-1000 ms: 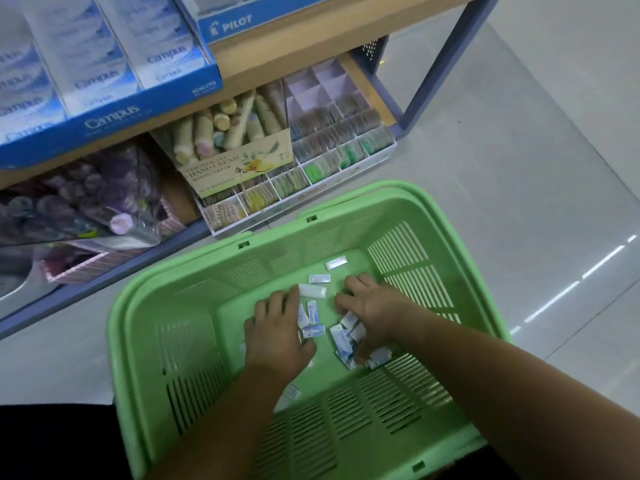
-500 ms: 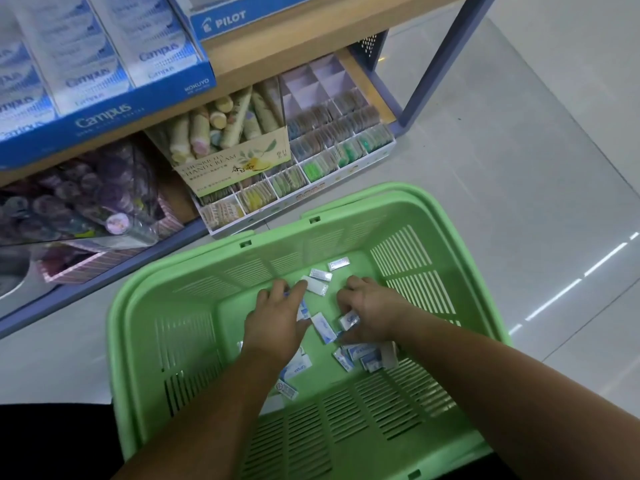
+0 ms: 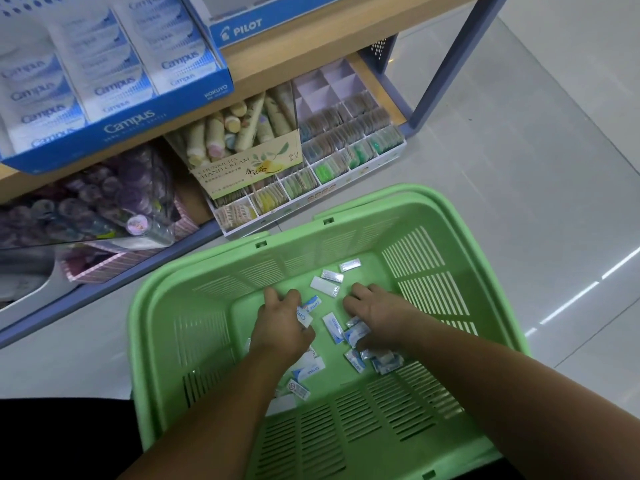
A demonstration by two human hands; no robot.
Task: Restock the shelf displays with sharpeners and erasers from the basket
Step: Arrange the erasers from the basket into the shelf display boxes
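Observation:
A green plastic basket (image 3: 166, 306) stands on the floor in front of the shelf. Several small white-and-blue wrapped erasers (image 3: 325, 286) lie scattered on its bottom. Both my hands are down inside it. My left hand (image 3: 282, 323) curls over erasers at its thumb side and grips them. My right hand (image 3: 377, 313) has its fingers bent down, with erasers gathered under the palm. More erasers (image 3: 384, 362) lie by my right wrist. On the bottom shelf sits the white compartment display tray (image 3: 363, 169), its back cells empty.
A hand cream box (image 3: 242, 164) stands beside the tray, and a clear case of purple items (image 3: 86, 202) is further left. Above are a blue Campus notebook box (image 3: 128, 128) and a Pilot box (image 3: 242, 29). The shelf's blue-grey post (image 3: 446, 64) rises at right, beside tiled floor (image 3: 519, 168).
Both hands have slid slightly toward the basket's far wall. The erasers between and under them have been shuffled, with more now lying near my wrists.

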